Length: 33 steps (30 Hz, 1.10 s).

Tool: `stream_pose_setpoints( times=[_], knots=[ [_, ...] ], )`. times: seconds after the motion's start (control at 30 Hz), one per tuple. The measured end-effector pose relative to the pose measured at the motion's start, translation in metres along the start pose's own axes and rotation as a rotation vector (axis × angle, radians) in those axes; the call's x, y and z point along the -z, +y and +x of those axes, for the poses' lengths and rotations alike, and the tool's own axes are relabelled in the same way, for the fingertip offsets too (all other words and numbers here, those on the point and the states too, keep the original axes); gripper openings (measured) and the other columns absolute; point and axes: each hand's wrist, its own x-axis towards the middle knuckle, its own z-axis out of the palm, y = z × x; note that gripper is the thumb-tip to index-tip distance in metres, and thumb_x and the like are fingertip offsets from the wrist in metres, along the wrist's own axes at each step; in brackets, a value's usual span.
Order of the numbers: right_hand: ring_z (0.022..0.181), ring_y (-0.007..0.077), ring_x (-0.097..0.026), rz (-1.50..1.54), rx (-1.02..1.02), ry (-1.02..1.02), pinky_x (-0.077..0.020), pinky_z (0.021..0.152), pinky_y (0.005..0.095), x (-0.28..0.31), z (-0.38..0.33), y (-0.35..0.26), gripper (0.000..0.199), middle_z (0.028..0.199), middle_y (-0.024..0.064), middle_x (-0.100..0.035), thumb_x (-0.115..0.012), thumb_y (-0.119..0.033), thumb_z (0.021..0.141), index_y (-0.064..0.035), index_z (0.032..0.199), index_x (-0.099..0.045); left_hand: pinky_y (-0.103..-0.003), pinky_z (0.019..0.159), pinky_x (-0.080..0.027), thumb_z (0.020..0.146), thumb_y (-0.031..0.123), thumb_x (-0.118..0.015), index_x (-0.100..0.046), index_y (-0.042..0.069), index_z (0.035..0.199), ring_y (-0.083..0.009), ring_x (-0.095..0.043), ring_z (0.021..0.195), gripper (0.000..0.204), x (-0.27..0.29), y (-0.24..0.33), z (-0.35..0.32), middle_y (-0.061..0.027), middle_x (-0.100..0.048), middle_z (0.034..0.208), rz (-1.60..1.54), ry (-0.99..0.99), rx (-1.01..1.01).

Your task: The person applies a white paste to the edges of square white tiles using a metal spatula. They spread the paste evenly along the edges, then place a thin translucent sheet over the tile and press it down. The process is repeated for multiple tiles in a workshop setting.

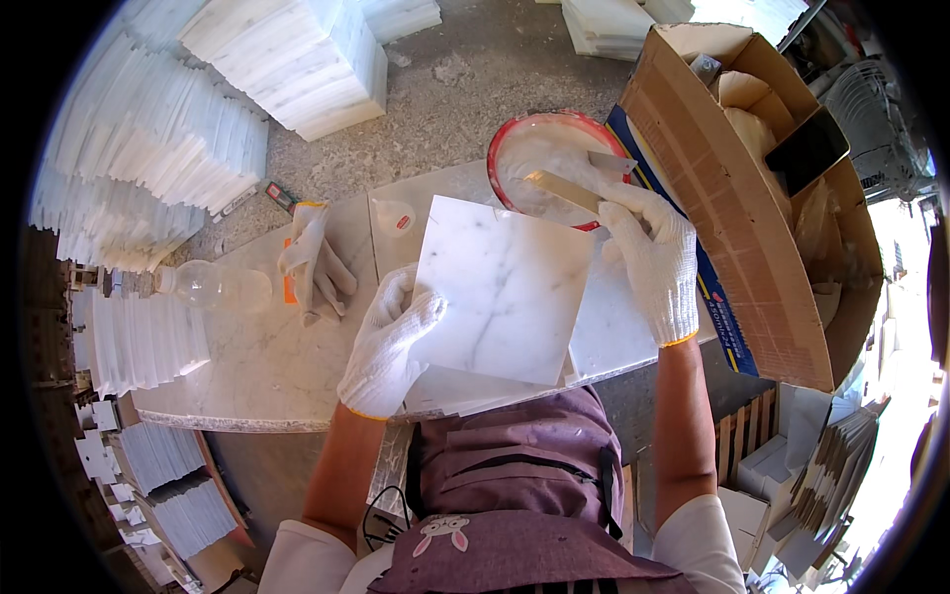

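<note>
My left hand (391,342), in a white knitted glove, grips a square white marble tile (503,287) with grey veins by its left edge, thumb on top. The tile is held above the worktable. My right hand (648,257), gloved the same way, is closed round a flat tan-gold tool (564,191) that looks like a putty knife; the fingers hide its near end. This tool reaches over a red-rimmed bowl (503,134) of whitish paste, just beyond the tile. A grey metal blade (614,161) rests at the bowl's right rim.
On the stone worktable (237,346) lie spare gloves (317,262), a clear plastic bottle (213,284) and a small translucent container (395,218). Stacked marble tiles (148,139) stand at the far left. An open cardboard box (732,218) with a dark phone (807,150) on it borders the right side.
</note>
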Motion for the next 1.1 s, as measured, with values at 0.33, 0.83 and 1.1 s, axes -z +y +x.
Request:
stream_pose_setpoints(
  times=[0.33, 0.83, 1.1],
  knots=[
    [0.06, 0.0052, -0.056, 0.194, -0.295, -0.35, -0.0453, 0.054, 0.0185, 0.018, 0.02, -0.015, 0.027, 0.087, 0.0027, -0.069, -0.067, -0.015, 0.091, -0.0023, 0.115, -0.072, -0.026, 0.089, -0.05, 0.096, 0.012, -0.065, -0.053, -0.001, 0.128, -0.0094, -0.06, 0.099, 0.037, 0.001, 0.002, 0.002, -0.0039, -0.062, 0.111, 0.052, 0.0, 0.013],
    [0.059, 0.0023, -0.055, 0.234, -0.268, -0.309, -0.0442, 0.052, 0.0175, 0.007, 0.019, -0.004, 0.024, 0.087, 0.0003, -0.071, -0.068, -0.014, 0.092, -0.0032, 0.113, -0.073, -0.026, 0.089, -0.051, 0.097, 0.016, -0.066, -0.052, -0.001, 0.128, -0.01, -0.06, 0.1, 0.038, 0.006, 0.001, 0.004, -0.0048, -0.062, 0.111, 0.042, -0.02, 0.038],
    [0.062, 0.0022, -0.057, 0.181, -0.238, -0.337, -0.0468, 0.052, 0.0178, 0.004, 0.017, -0.004, 0.024, 0.088, 0.0019, -0.072, -0.069, -0.016, 0.092, -0.0032, 0.113, -0.073, -0.027, 0.089, -0.051, 0.097, 0.017, -0.066, -0.052, -0.001, 0.128, -0.0111, -0.061, 0.101, 0.039, 0.007, 0.0, 0.004, -0.0055, -0.063, 0.112, 0.023, -0.024, 0.046]
  ],
)
